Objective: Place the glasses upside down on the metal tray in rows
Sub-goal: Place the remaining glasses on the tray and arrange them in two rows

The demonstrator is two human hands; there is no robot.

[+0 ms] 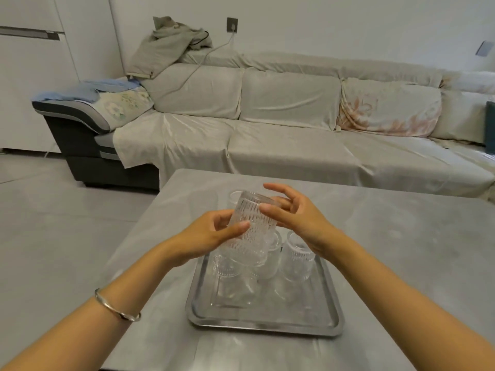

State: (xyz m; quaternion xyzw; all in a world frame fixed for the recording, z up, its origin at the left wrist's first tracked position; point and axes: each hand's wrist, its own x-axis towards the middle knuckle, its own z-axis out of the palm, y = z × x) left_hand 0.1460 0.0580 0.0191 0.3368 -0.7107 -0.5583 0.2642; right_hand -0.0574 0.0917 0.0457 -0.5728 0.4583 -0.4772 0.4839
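— Glass (247,226), ribbed and clear, held up over the metal tray (263,321), tilted, base toward the far side, mouth toward the near side and down.

— Held by which hand?

— By the left hand (211,236): thumb across the near side of the wall, other fingers behind it, so closed around the glass. A silver bangle (116,306) on that wrist.

— And the right hand (294,215)?

— Spread wide, fingers apart. Thumb tip very near the upper part of the glass; touching or not, cannot tell. Nothing gripped by it.

— On the tray already?

— Several clear glasses, standing close together on the far half. One at the right (297,259) clearly upside down, base up. The others at the left and middle overlap through the transparent walls, so exact number not possible to tell. Near half of the tray bare.

— Anything beyond the tray?

— One more glass (235,198) on the grey table (401,236), behind the held one, mostly hidden. Farther back, a long sofa (267,129) under pale covers.
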